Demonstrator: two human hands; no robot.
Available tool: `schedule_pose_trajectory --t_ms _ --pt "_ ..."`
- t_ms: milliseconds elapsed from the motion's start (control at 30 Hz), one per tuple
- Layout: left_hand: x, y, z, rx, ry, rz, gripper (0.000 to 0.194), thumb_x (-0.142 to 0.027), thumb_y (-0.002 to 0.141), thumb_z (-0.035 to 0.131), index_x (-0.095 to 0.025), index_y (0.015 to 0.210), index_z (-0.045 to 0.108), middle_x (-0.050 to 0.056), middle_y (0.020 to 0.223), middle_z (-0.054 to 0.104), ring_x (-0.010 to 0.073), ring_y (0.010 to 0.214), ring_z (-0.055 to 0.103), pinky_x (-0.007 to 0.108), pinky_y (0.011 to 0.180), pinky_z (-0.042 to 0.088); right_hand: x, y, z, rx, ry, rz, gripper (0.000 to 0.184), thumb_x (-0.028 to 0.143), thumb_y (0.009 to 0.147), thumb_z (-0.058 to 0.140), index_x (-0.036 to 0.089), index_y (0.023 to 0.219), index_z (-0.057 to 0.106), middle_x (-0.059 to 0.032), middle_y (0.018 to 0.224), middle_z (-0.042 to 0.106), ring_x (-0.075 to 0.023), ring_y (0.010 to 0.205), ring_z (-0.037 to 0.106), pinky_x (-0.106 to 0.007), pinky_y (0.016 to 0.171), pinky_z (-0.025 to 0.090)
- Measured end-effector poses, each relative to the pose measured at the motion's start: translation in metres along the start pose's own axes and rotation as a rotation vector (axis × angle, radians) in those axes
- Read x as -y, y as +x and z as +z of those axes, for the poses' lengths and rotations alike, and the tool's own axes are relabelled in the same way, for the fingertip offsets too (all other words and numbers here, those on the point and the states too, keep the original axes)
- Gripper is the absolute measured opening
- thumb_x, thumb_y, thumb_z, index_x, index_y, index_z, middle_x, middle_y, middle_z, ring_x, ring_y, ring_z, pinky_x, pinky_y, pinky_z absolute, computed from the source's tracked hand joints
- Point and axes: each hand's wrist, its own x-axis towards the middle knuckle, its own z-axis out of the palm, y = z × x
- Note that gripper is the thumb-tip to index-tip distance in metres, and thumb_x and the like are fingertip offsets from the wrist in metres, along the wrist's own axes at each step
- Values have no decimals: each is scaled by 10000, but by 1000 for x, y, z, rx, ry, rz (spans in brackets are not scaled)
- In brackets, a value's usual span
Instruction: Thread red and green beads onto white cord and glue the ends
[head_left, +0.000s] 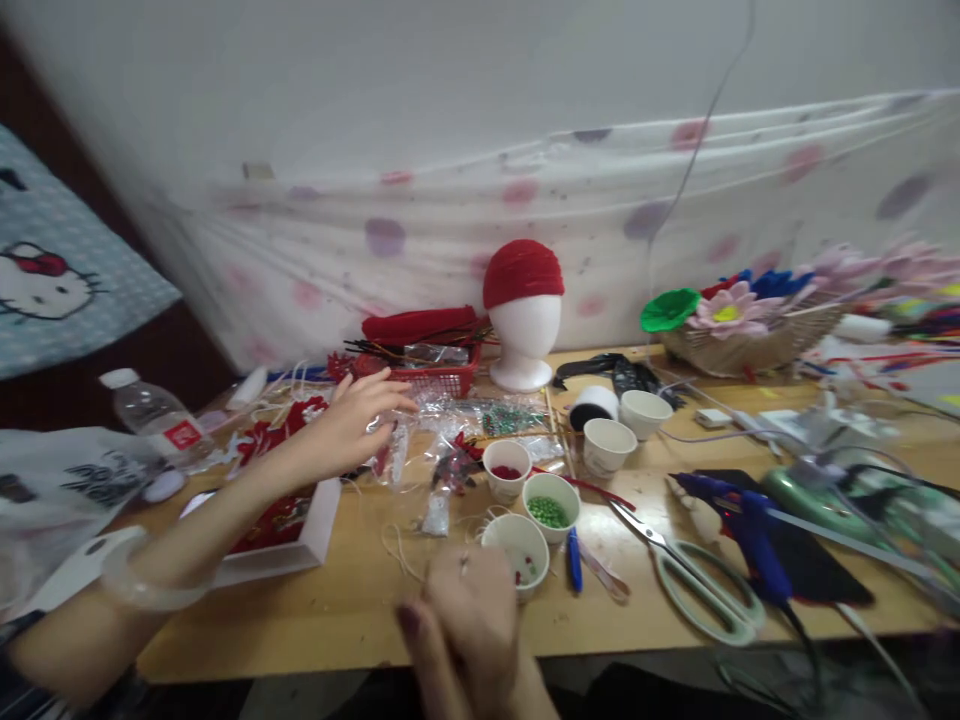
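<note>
My left hand [364,420] reaches out over clear plastic bags [427,440], its fingers stretched and apart with nothing seen in them. A pale bangle [154,590] circles that forearm. Near the table's front edge, my right hand [469,620] is curled closed and slightly blurred; what it holds, if anything, is hidden. Just beyond it stands a paper cup [491,540] with a few red beads. Beside that are a cup of green beads [550,512] and a cup of dark red beads [507,474]. A white box [319,535] with red pieces lies under my left forearm.
To the right lie scissors [694,580], a blue glue gun [739,530] and a blue pen [574,560]. A foam head [525,330] with a red cap and a red basket [442,380] stand behind. Further cups [609,447], a bottle [161,415] and felt flowers [731,310] are around.
</note>
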Motion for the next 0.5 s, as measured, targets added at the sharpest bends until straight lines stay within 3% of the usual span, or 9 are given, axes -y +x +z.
schedule_pose_trajectory --t_ms 133,233,267,333,500 --pt "-8 -4 16 -14 -110 144 290 -251 909 465 -274 1070 705 43 1369 618 332 1428 346 661 1139 202 -67 56 -88 160 -333 317 312 180 984 340 193 806 596 -32 653 618 -144 576 562 -274 539 396" --pt "-10 -11 22 -14 -210 214 262 -291 910 480 -279 1027 714 45 1313 648 317 1364 423 612 1126 278 -132 95 -132 334 -521 477 217 195 992 473 148 896 662 -88 871 700 -178 776 656 -304 683 513" --pt "-11 -14 22 -7 -240 232 256 -298 909 484 -279 1016 715 47 1294 658 311 1335 454 599 1119 301 -150 105 -138 405 -573 511 168 255 986 544 145 984 670 -89 981 700 -187 848 666 -332 748 546" --pt "-11 -22 20 18 -294 262 256 -305 912 478 -274 991 720 53 1236 686 297 1262 523 568 1096 355 -179 120 -137 549 -654 544 267 339 971 600 187 1190 624 -81 1214 642 -206 1004 657 -400 855 569" --pt "-6 -45 15 47 -360 279 254 -288 907 483 -265 986 723 62 1151 722 264 1113 626 473 1011 465 -216 133 -101 830 -797 588 331 334 964 612 179 1256 589 -97 1272 613 -232 1062 645 -443 887 561"
